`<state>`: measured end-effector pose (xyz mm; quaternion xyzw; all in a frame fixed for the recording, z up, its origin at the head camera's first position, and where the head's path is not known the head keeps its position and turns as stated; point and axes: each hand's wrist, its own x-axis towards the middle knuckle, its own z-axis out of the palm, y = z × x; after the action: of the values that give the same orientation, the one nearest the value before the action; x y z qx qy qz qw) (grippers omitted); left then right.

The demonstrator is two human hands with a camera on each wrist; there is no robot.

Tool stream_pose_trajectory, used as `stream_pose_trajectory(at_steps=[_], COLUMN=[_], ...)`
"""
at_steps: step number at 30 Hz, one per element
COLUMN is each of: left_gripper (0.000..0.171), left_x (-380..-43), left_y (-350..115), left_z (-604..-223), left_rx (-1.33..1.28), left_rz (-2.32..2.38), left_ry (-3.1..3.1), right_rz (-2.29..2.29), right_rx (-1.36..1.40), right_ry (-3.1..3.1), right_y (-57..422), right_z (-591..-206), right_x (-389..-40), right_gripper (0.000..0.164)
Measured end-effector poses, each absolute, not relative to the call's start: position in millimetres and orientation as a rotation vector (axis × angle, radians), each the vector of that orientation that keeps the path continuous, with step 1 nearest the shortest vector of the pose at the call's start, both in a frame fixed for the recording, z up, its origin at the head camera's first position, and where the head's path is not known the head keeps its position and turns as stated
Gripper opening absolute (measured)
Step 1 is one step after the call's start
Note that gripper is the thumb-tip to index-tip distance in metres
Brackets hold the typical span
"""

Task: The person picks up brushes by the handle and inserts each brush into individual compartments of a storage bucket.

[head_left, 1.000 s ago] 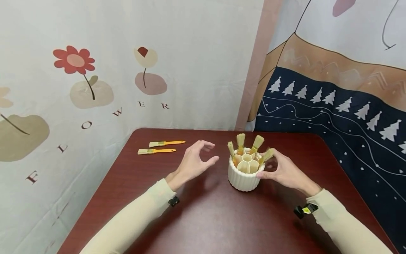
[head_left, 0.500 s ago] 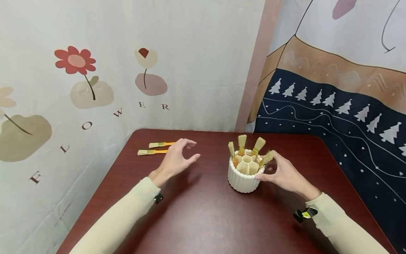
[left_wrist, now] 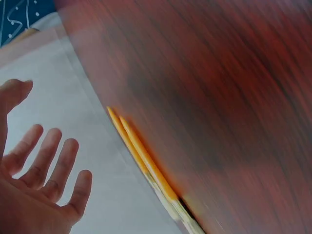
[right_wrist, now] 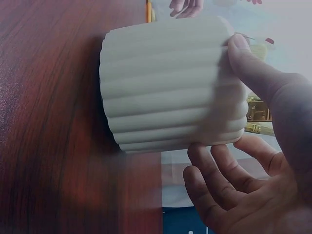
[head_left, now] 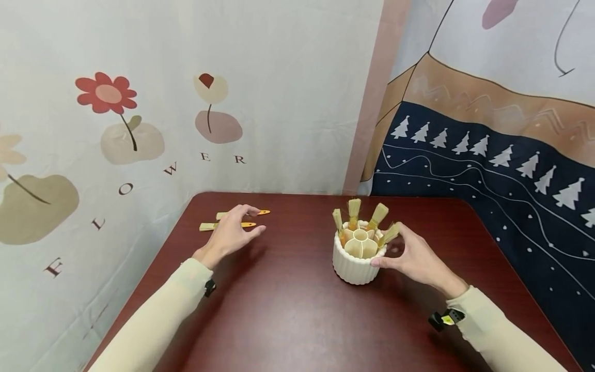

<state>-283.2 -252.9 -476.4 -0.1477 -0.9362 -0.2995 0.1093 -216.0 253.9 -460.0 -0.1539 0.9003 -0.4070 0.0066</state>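
Note:
My right hand (head_left: 418,256) holds a white ribbed round holder (head_left: 355,267) by its rim, thumb in front and fingers round the far side. Flower-shaped compartments divide the holder, and several brushes (head_left: 377,216) stand in it bristles up; its front compartments hold none. In the right wrist view the ribbed wall of the holder (right_wrist: 170,92) stands on the table. My left hand (head_left: 230,232) hovers, fingers spread and loosely bent, over two flat brushes with yellow handles. It partly covers the near brush (head_left: 248,225) and the far brush (head_left: 264,212). The left wrist view shows nothing in its fingers.
The dark red wooden table (head_left: 297,320) has rounded back corners. A pale curtain (head_left: 297,103) with printed flowers hangs behind and to the left. A navy cloth (head_left: 465,170) with white trees hangs at the right.
My left hand has moved left from beside the holder to over the two loose brushes. My right hand keeps its hold on the holder, which stays in place.

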Motion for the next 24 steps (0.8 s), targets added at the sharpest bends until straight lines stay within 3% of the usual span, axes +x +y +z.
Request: stream_pose_trajectory(at_steps=[24], left_gripper=[0.047], left_x=[-309], left_y=[-346], left_z=[-496], left_rx=[-0.310], left_rz=[-0.603], left_ry=[-2.975], right_rz=[-1.256], right_rx=[-0.359], right_ry=[2.870], right_y=[247], right_z=[-460], right_x=[-207], right_gripper=[0.074])
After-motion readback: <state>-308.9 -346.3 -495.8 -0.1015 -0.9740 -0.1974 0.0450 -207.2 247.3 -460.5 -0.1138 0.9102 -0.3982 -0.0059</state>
